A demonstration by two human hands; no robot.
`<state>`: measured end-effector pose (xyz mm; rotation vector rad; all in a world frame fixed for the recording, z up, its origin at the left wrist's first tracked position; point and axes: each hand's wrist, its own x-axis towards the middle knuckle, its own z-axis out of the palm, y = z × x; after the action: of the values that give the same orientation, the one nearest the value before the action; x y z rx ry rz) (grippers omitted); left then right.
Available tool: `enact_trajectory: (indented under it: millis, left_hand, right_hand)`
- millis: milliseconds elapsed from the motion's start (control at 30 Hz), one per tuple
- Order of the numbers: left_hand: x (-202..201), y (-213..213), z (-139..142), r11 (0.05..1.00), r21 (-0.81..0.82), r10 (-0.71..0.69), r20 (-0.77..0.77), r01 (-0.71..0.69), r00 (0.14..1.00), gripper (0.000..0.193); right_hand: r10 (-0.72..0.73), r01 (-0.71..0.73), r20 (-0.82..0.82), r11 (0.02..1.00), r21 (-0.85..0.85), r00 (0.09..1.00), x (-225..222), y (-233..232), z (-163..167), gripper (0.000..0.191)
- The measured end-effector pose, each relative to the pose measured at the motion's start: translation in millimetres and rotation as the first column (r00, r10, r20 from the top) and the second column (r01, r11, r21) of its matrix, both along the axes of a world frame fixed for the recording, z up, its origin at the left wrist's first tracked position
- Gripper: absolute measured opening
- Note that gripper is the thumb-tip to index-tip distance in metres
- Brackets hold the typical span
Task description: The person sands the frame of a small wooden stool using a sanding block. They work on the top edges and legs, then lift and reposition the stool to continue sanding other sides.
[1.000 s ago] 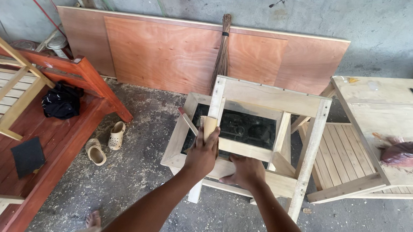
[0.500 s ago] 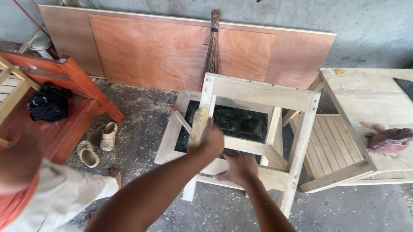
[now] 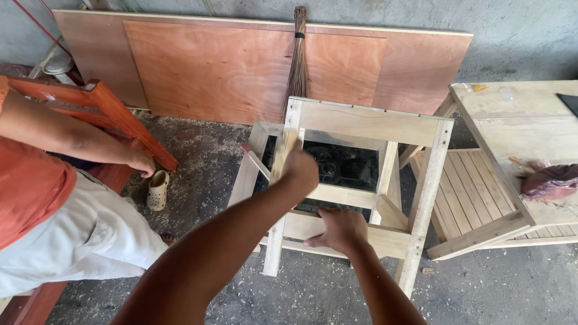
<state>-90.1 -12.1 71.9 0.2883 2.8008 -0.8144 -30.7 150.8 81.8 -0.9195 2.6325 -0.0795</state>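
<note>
Seen from above, a person steadies a pale wooden frame (image 3: 360, 186), an unfinished stool or small table, standing on a dusty concrete floor (image 3: 492, 305). The left hand (image 3: 300, 171) is clenched around a short wooden stick (image 3: 283, 157) set against the frame's upper left post, apparently to keep it in line there. The right hand (image 3: 341, 230) lies flat, fingers spread, pressing on a lower front rail, probably to stop the frame shifting.

Room is tight. A broom (image 3: 299, 57) leans on plywood sheets (image 3: 254, 65) against the wall just behind. To the right, a slatted panel (image 3: 472, 192) nearly touches the frame beneath a pale tabletop (image 3: 541, 123) bearing a reddish bag (image 3: 555, 180). To the left, a co-worker in an orange shirt (image 3: 11, 187) rests a hand on red furniture (image 3: 116, 117); a sandal (image 3: 158, 188) lies near. Open floor remains in front, toward the viewer.
</note>
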Motion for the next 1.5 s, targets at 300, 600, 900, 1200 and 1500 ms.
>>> enact_trajectory:
  millis: [300,600,900,1200,1500]
  left_hand:
    - [18.3,15.5,-11.1,0.999,-0.014,0.050,0.167,-0.049,0.985,0.038]
    - [11.1,11.7,27.8,0.998,0.023,0.052,0.067,-0.054,0.996,0.038]
    - [20.5,7.9,22.4,0.999,0.022,-0.028,0.031,0.027,0.999,0.031]
    - [-3.8,4.1,-13.4,0.995,0.064,0.072,0.137,-0.081,0.988,0.033]
    - [19.9,13.1,-1.3,0.995,-0.084,-0.050,0.070,0.056,0.996,0.039]
  right_hand:
    - [0.018,-0.020,-0.043,0.998,-0.056,0.999,-1.2,0.1,-0.8,0.084]
    - [-0.006,0.005,0.015,0.997,0.078,1.000,-5.4,-0.4,6.2,0.093]
    - [-0.006,0.006,-0.008,0.999,0.032,1.000,-2.9,0.1,3.0,0.097]
    - [0.016,-0.017,-0.033,1.000,-0.011,0.999,0.3,-0.4,-7.2,0.080]
    - [0.010,-0.010,-0.009,1.000,0.004,1.000,-6.0,-1.4,-5.3,0.080]
